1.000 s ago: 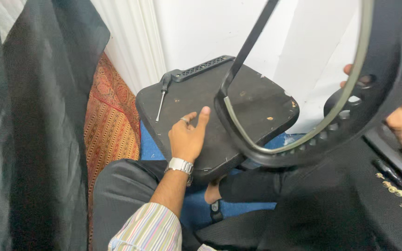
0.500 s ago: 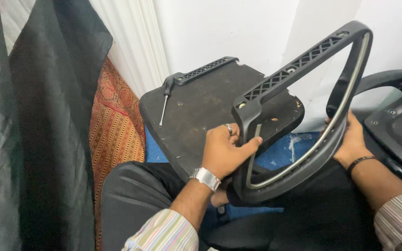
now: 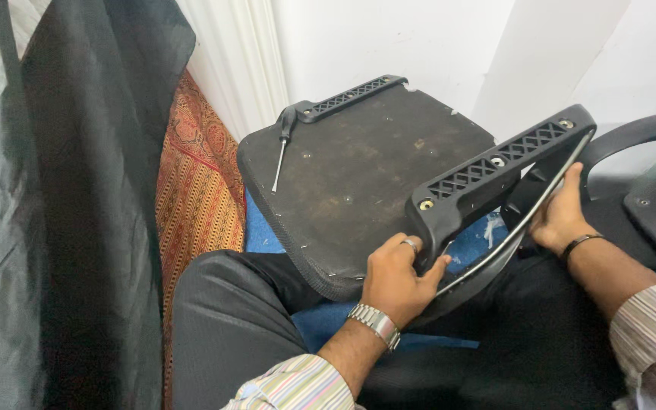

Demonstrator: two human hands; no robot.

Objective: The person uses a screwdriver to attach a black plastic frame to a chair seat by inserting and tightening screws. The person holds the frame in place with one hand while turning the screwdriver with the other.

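Both hands grip a black armrest (image 3: 495, 171) lying against the right edge of the upturned chair seat (image 3: 366, 175) on the lap: left hand (image 3: 400, 277) wrapped round its near corner, right hand (image 3: 559, 216) closed on its loop. A screwdriver (image 3: 282, 148) rests on the seat's far left.

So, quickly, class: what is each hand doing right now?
Left hand: closed on the armrest corner.
Right hand: gripping the armrest's curved loop.

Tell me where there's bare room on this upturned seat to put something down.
The seat base is bare across its middle, between the screwdriver and far armrest on one side and the near armrest on the other. Its near edge is crowded: left hand and right hand both grip that armrest.
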